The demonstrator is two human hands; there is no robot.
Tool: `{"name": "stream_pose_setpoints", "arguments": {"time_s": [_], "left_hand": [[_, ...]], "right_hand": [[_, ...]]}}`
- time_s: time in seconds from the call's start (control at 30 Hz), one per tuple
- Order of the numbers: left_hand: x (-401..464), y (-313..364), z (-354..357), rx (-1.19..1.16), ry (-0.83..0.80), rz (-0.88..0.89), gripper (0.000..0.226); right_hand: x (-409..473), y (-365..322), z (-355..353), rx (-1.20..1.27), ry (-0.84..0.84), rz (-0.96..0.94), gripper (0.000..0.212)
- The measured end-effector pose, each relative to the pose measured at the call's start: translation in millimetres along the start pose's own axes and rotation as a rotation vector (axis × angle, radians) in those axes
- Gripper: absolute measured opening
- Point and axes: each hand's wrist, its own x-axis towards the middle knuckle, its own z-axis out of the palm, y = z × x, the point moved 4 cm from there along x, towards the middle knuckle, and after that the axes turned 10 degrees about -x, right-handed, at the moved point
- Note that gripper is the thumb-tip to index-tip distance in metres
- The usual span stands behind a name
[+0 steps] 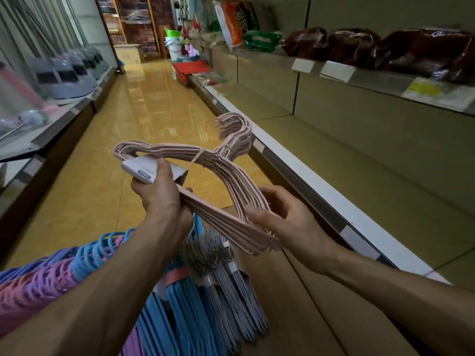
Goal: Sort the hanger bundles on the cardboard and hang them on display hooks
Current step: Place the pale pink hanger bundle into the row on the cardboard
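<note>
Head view: both hands (159,191) (280,217) grip thin, curved pink hanger bundle (226,173).

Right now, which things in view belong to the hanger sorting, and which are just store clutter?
Part of the job:
- pink hanger bundle, held by left hand and right hand
- grey hanger bundles
- blue hanger bundles
- cardboard beneath them

Just lying about:
- white device in the left grip
- brown packages on the shelf
- dustpans left of the aisle

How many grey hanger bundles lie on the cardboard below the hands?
2 grey hanger bundles: one lies beside the blue hangers, the other right of it, nearer the cardboard edge. More may be hidden under the arms.
</note>
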Motion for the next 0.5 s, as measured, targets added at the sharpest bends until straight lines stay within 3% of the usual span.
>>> {"name": "stream_pose_setpoints", "arguments": {"time_s": [0.17, 0.37, 0.5], "left_hand": [[-12.6, 0.9, 2.4, 0.125, -0.177, 0.023, 0.043], [-37.0, 5.9, 15.2, 0.277, -0.456, 0.085, 0.050], [-48.7, 12.2, 21.1, 0.462, -0.560, 0.173, 0.069]], "right_hand": [[8.3, 2.1, 17.5, 0.499, -0.175, 0.307, 0.072], [7.8, -2.6, 29.6, 0.690, -0.304, 0.302, 0.050], [8.2, -3.4, 30.6, 0.845, -0.238, 0.323, 0.040]]}}
